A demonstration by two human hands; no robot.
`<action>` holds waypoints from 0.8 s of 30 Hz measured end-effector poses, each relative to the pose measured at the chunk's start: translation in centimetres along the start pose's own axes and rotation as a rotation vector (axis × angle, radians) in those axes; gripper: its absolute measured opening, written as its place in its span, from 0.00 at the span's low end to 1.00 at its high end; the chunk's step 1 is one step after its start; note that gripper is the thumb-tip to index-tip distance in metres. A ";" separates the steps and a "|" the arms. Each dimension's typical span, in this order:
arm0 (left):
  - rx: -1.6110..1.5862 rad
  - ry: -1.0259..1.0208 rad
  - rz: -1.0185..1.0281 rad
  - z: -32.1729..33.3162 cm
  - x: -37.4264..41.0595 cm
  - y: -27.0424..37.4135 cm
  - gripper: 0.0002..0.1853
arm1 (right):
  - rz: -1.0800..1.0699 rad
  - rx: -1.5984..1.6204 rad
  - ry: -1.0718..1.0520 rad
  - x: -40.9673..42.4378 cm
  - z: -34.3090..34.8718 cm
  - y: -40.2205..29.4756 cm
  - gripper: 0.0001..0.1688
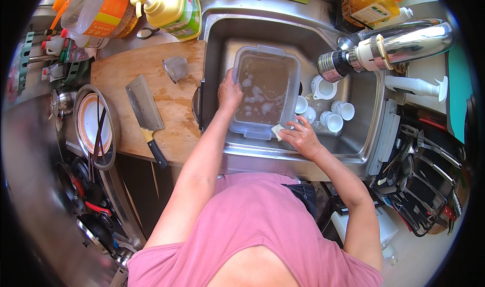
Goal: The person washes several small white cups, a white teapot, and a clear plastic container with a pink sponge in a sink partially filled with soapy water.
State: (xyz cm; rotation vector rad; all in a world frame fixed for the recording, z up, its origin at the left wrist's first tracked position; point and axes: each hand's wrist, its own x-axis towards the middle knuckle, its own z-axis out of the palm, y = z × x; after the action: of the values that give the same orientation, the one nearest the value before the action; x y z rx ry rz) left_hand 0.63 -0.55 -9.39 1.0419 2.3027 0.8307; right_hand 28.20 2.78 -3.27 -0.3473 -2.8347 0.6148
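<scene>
A rectangular clear plastic container (265, 97) with cloudy, foamy water lies in the stainless steel sink (356, 135). My left hand (230, 92) grips its left rim, the fingertips partly hidden. Between the fingers of my right hand (303, 137) is a small pale sponge or cloth (277, 132), held at the container's near right corner. Right of the container stand or lie several small white cups (334, 122), and a white handled cup or strainer (324, 87) is a little farther back.
On the wooden cutting board (182, 116) at left lie a cleaver (146, 105) and a small mesh strainer (176, 68). The metal faucet (409, 44) reaches over the sink's right side. A metal bowl (115, 135) holds a plate and chopsticks. Yellow detergent jug (170, 10) stands behind the board.
</scene>
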 end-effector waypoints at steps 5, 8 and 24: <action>0.007 0.024 0.006 0.4 0.1 0.0 0.26 | 0.136 0.087 0.056 0.6 2.1 -1.6 0.09; 0.014 0.014 0.027 0.2 0.1 -0.4 0.26 | 0.151 0.111 0.055 0.5 2.7 -2.0 0.09; 0.044 0.036 0.010 0.0 -0.1 0.1 0.26 | 0.210 0.159 0.003 1.3 1.9 -1.9 0.09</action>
State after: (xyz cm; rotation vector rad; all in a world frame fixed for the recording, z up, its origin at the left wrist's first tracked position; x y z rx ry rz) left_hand 0.76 -0.53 -9.31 1.0663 2.3574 0.8118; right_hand 26.13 0.69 -3.91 -0.6214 -2.7433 0.8736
